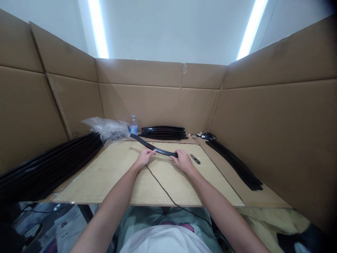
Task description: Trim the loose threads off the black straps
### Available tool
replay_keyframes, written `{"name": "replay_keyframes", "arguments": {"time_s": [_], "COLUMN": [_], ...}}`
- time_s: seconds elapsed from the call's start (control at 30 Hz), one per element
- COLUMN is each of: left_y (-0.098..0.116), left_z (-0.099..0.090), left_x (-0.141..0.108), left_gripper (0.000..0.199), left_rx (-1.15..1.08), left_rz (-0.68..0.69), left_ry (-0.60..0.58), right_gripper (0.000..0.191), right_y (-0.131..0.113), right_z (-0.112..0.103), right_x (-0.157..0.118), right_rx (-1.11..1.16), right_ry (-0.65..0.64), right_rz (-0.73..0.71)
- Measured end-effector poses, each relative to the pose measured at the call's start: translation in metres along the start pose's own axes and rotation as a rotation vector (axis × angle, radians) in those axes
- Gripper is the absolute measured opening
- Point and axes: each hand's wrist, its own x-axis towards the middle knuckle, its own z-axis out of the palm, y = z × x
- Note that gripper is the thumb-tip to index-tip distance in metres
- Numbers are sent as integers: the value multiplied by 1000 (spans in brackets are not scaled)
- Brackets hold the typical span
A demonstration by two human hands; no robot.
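A long, slightly curved black strip (164, 152) is held above the pale board on the table. My left hand (145, 157) pinches its lower edge near the middle, and the strip's far end reaches up and left past that hand. Around the strip's right end, my right hand (183, 160) has its fingers closed. A thin black cord (164, 190) runs from beneath my left hand down over the table's front edge. Just right of my right hand lies a small pair of black snips (195, 159).
Black strips are stacked at the left (52, 165), at the back (163, 133) and at the right (234, 163). Clear plastic bags (109, 129) and a water bottle (133, 125) stand at the back left. Cardboard walls (142, 102) enclose the table (105, 182).
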Motion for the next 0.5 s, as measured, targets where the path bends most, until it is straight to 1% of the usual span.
{"name": "replay_keyframes", "arguments": {"time_s": [0.27,0.4,0.5], "left_y": [-4,-4,-3], "left_z": [2,2,3], "left_x": [4,4,3], "left_gripper": [44,41,39], "left_rx": [28,16,0], "left_rz": [-16,-37,-49], "left_ry": [52,81,98], "right_gripper": [29,26,25], "right_y": [-3,-6,-10], "right_z": [0,-4,-8], "right_x": [-1,-1,-2], "right_rx": [-38,-73,-116], "right_ry": [-40,-74,-95], "right_rz": [-12,-17,6]}}
